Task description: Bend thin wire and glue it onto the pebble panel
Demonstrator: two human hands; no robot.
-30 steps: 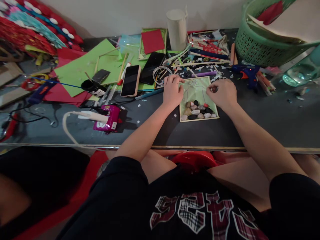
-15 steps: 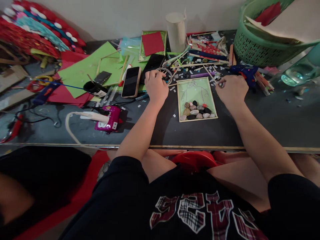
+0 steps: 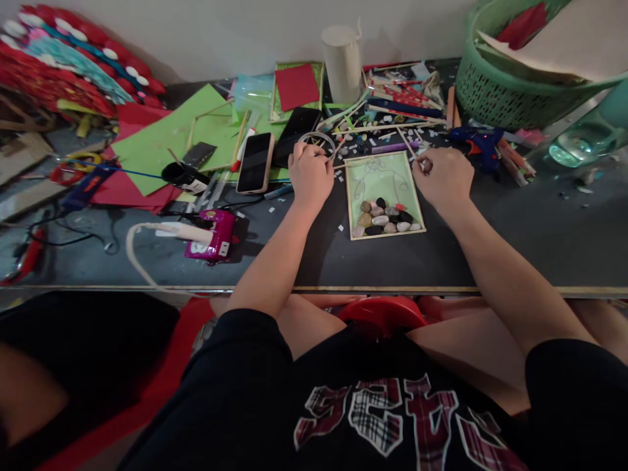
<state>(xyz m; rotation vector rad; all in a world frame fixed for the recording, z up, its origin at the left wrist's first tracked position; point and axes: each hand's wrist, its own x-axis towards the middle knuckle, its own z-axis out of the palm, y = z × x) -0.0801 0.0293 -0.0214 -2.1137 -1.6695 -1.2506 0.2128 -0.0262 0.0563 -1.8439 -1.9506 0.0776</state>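
Between my hands a light green panel (image 3: 385, 180) lies in a thin pale frame, with curved lines drawn on it. Several smooth pebbles (image 3: 380, 221) in black, grey, tan and white cover its lower part. My right hand (image 3: 446, 176) is at the panel's upper right corner, closed with a small brownish pebble (image 3: 427, 167) pinched in the fingers. My left hand (image 3: 311, 173) is to the left of the panel, fingers curled beside a clear ring like a tape roll (image 3: 318, 139). What those fingers hold, if anything, is hidden.
Behind my left hand are two phones (image 3: 256, 163) and green paper (image 3: 157, 140). A glue gun (image 3: 483, 144), a green basket (image 3: 505, 98) and a glass of water (image 3: 574, 152) are at right. A magenta power adapter (image 3: 216, 235) with a white cable sits at left. Sticks and scraps litter the back.
My right hand has moved a little left, closer to the panel's upper right corner. My left hand has shifted slightly right and down. The pebbles on the panel look the same.
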